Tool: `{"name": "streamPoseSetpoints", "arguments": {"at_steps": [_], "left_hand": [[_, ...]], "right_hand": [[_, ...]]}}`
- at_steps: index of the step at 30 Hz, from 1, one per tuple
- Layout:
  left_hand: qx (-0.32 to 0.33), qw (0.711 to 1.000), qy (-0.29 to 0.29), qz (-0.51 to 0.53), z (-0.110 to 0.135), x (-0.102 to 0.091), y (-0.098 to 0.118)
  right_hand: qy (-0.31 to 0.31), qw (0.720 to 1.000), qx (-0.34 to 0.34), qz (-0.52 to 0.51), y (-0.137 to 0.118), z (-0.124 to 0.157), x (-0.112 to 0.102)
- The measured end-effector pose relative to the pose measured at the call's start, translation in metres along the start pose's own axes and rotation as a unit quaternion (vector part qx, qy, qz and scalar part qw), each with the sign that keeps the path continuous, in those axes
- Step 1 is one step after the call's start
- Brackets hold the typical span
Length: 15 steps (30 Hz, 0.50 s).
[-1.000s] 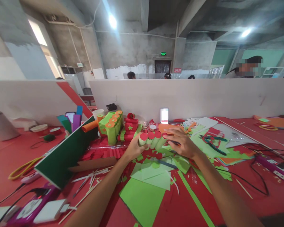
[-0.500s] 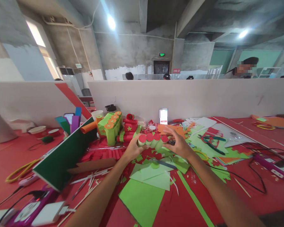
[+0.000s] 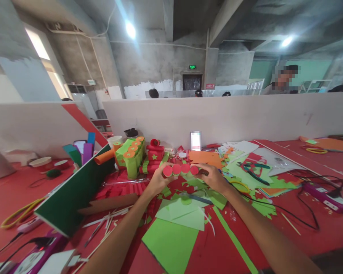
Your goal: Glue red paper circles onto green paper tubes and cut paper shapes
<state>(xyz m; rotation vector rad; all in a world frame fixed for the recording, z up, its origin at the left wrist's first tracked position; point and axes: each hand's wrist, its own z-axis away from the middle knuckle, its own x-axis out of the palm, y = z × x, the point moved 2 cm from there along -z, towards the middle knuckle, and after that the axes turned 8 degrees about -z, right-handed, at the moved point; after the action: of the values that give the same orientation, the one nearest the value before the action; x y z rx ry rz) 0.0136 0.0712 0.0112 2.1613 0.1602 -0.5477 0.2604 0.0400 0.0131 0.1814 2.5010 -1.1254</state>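
Between my hands is a joined row of several green paper tubes (image 3: 176, 169) with round red ends facing me. My left hand (image 3: 159, 179) grips the row at its left end, thumb underneath. At the right end, my right hand (image 3: 213, 176) has its fingers bent around the last tube. Most of the tubes' green sides are turned out of sight. Just beyond and left stand red paper rolls (image 3: 154, 156) with green stars and bands, and a green paper model (image 3: 133, 156) with orange tops. Light green sheets (image 3: 180, 213) lie below my hands.
A dark green board (image 3: 74, 194) leans at the left, near purple power strips. Green-handled pliers (image 3: 254, 173) rest on paper scraps at the right. A lit phone (image 3: 196, 140) stands against the white partition (image 3: 231, 118). A black cable crosses the right side.
The tube row has tipped so its red ends face me more squarely and less green shows. My hands keep hold of both ends. The whole view has shifted slightly.
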Motion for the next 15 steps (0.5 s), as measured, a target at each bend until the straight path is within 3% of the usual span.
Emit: {"name": "streamPoseSetpoints", "arguments": {"at_steps": [5, 15], "left_hand": [[-0.002, 1.0, 0.006, 0.007, -0.0001, -0.0013, -0.0007], [-0.011, 1.0, -0.003, 0.017, -0.0001, -0.0002, -0.0005]], "right_hand": [[-0.022, 0.999, 0.025, -0.034, 0.0017, 0.0005, -0.0043], [0.002, 0.991, 0.071, -0.109, 0.0031, -0.0026, -0.0022]]}}
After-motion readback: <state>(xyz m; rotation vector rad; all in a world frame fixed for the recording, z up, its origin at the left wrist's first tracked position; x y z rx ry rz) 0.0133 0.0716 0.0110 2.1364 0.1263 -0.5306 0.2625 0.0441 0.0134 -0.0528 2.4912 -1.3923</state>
